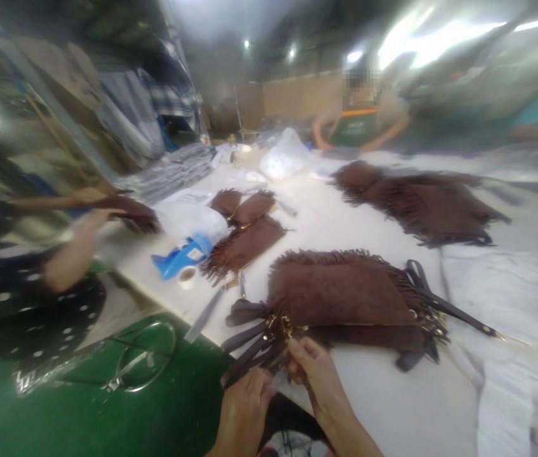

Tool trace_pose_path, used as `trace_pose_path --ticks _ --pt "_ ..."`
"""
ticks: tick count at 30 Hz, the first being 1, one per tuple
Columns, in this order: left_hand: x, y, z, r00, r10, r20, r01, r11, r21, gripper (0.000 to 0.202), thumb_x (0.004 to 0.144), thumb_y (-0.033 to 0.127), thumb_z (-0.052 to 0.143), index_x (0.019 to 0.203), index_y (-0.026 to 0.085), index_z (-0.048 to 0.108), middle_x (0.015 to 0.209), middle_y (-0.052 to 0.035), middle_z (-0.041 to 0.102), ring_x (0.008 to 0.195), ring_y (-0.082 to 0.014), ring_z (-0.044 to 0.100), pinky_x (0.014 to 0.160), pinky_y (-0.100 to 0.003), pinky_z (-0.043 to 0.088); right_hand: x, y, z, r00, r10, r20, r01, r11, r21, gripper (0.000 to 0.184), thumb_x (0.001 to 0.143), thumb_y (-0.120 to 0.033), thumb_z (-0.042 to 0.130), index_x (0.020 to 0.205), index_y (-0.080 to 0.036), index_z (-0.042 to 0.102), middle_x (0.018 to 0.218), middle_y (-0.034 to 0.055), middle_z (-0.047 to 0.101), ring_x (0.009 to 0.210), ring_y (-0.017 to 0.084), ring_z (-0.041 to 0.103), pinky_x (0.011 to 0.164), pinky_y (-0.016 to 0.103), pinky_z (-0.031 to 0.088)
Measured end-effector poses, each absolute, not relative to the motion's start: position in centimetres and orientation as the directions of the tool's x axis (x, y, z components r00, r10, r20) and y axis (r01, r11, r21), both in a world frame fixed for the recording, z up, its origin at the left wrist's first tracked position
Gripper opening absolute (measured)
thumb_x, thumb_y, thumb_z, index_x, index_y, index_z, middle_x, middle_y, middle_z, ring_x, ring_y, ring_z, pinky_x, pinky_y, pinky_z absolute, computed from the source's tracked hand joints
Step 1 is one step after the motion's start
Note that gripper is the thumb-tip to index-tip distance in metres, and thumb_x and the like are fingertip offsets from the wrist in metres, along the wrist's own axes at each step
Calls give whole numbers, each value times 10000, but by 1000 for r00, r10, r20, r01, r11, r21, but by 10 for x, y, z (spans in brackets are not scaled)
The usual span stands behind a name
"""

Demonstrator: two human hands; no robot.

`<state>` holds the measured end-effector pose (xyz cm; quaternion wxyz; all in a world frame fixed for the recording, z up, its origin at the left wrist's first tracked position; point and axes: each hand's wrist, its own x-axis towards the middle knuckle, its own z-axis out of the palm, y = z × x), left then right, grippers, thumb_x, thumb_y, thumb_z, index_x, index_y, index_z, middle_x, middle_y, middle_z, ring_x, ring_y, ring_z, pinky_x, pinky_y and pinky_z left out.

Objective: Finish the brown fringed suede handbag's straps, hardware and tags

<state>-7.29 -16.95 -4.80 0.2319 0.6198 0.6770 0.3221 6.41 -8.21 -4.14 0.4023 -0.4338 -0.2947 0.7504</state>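
At the table's near edge, my left hand (246,403) is closed in a pinch beside dark brown straps (246,343). My right hand (315,373) pinches close to it, just below a gold-coloured metal clasp (287,327). Something small and pale shows between the two hands, too blurred to name, and what each set of fingertips holds cannot be made out. Right above them lies a stack of brown fringed suede bags (340,293) with zips along the near edge. Another strap (464,314) with a metal hook sticks out to the right.
Smaller brown fringed bags (249,244), a blue plastic packet (187,254) and a tape roll (187,277) lie left of centre. More fringed pieces (421,206) lie farther right. A co-worker at left holds a brown piece (128,209); another person (357,127) stands across the table.
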Motion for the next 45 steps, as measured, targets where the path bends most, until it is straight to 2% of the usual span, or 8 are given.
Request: trace_pose_path --ticks 4,6,19,29,34,39,45 --pt "-66 -161 -31 -177 969 -173 504 240 830 234 903 351 501 797 193 638 767 -7 670 738 -168 602 690 -244 418 67 -81 -44 -284 864 -415 -355 -497 -792 448 675 -550 760 649 -173 520 450 -57 523 370 34 367 378 159 253" --pt "-66 -158 -25 -184 956 -230 449 290 845 256 887 369 523 759 177 633 720 0 651 704 -165 579 659 -242 398 66 -81 -45 -270 871 -411 -355 -486 -799 450 671 -554 760 650 -173 522 447 -56 524 368 36 370 378 162 252" --pt "-69 -159 -45 -212 940 -267 326 326 888 357 808 488 580 698 151 628 627 3 571 617 -151 485 578 -244 340 67 -80 -51 -251 886 -389 -318 -456 -831 470 667 -586 742 641 -188 494 402 -74 483 339 39 340 360 167 231" --pt "-65 -158 -42 -171 942 -290 241 326 914 374 809 503 579 717 145 632 633 -5 594 605 -146 495 575 -246 351 69 -79 -53 -232 893 -386 -254 -439 -862 486 646 -605 742 622 -197 479 380 -83 449 337 41 304 358 176 206" --pt "-58 -154 -44 -150 936 -318 92 333 938 365 766 488 638 691 131 620 605 -13 604 550 -127 481 537 -241 331 70 -79 -48 -227 897 -379 -226 -427 -876 477 645 -604 740 614 -194 499 386 -92 407 351 39 275 368 185 188" --pt "-48 -150 -50 -154 897 -415 -151 394 907 436 697 541 701 768 116 630 646 -70 682 536 -158 575 508 -242 382 73 -78 -44 -183 909 -375 -167 -405 -899 478 612 -593 759 578 -206 481 394 -90 398 356 52 294 363 200 208" --pt "-38 -147 -47 -175 876 -450 -184 420 889 514 658 595 724 828 114 668 730 -98 717 614 -212 657 564 -288 482 76 -79 -45 -171 914 -367 -128 -390 -912 456 657 -566 734 588 -212 454 406 -97 394 351 55 310 354 194 195"
